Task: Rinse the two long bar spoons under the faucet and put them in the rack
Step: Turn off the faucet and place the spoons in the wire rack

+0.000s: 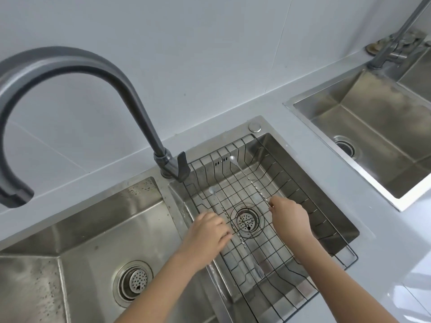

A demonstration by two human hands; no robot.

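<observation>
Placing both spoons in the rack (310, 297); rinse looks done, no water runs from the faucet (77, 66).
Left hand (207, 231) lies loosely curled on the first spoon (219, 203), bowl just beyond its fingers. Right hand (289, 215) pinches the second spoon (245, 173), which reaches away past its fingertips. Twisted steel stems, thin black wire grid, brushed steel sink (331, 190). Left to do: let go.

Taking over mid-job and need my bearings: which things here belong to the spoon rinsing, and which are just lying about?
In the job:
- left hand on one bar spoon
- right hand at the second bar spoon
- wire rack in the right basin
- gooseneck faucet

Lying about:
- left basin
- separate sink at far right
- its tap
</observation>
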